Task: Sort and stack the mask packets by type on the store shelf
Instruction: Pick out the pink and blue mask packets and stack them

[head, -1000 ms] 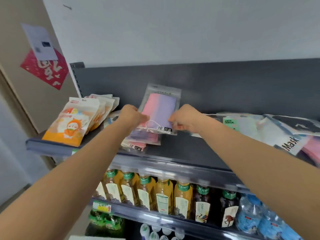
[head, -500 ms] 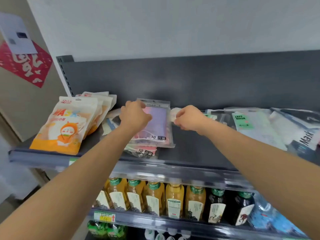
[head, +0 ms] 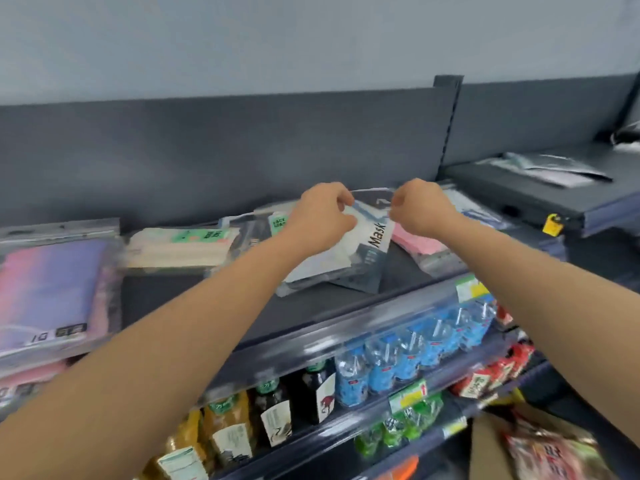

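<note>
Now left hand [head: 320,216] and right hand [head: 420,207] both pinch the "Mask" packet [head: 375,237] top corners, above the shelf [head: 311,306].

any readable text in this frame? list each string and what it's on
"Mask": white label on the dark packet pinched at its top by the left hand and right hand.
"10": lower edge of the pink-purple packet; the black box beside it is unreadable.
Green label by the left hand: blurred, possibly "FACE MASK".
Green tag on the cream packets: blurred.
Bottle labels, shelf price tags: unreadable.
</note>
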